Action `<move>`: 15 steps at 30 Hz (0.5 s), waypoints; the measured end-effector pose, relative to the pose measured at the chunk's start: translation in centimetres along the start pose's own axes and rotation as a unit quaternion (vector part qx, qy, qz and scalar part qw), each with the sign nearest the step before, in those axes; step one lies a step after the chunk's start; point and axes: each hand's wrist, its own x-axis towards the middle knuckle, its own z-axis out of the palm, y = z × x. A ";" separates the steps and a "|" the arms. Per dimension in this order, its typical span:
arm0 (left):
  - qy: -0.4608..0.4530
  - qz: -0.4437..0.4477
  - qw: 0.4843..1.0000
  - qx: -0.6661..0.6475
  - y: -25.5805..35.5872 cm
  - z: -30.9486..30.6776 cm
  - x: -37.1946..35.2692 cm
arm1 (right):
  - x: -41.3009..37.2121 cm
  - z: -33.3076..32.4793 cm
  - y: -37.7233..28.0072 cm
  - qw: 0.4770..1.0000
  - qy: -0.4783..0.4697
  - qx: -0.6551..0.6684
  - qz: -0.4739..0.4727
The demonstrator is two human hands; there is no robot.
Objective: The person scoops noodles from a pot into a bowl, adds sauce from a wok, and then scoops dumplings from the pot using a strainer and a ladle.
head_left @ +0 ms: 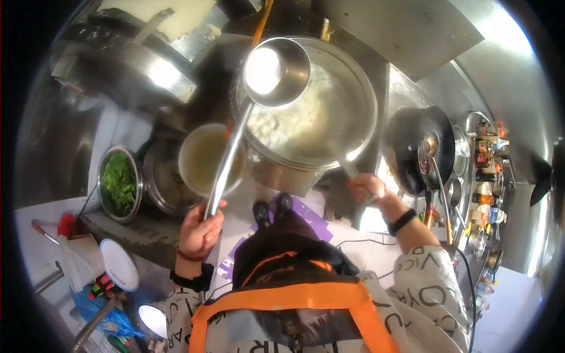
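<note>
left hand: closed around the end of the ladle handle
ladle: raised, bowl over the near-left rim of the big pot, bowl looks bright, contents can't tell
right hand: closed on a second utensil handle that runs into the big pot; its working end is blurred
big pot: steaming water with white pieces
small pot: just left of the big pot, pale liquid, under the ladle handle
greens bowl: far left
wok: right, dark

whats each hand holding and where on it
Left hand grips the ladle at the far end of its handle; right hand grips the handle of another utensil dipped in the big pot.
</note>
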 end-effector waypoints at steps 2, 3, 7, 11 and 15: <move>0.071 -0.008 0.993 0.093 1.0 1.5 0.4 | 1.1 0.2 0.7 0.998 -0.024 0.037 -0.049; 0.076 -0.012 0.993 0.093 1.6 2.1 1.1 | 0.8 0.4 0.8 0.998 -0.025 0.039 -0.042; 0.084 -0.005 0.951 0.298 3.3 3.4 3.3 | -3.2 -0.3 3.7 0.989 -0.086 0.099 -0.071; 0.088 0.141 0.825 0.540 3.7 3.6 6.6 | -8.0 1.1 5.6 0.989 -0.024 0.065 -0.131; 0.066 0.187 0.694 0.693 5.5 5.7 9.7 | -10.2 2.9 7.1 0.987 0.022 0.066 -0.143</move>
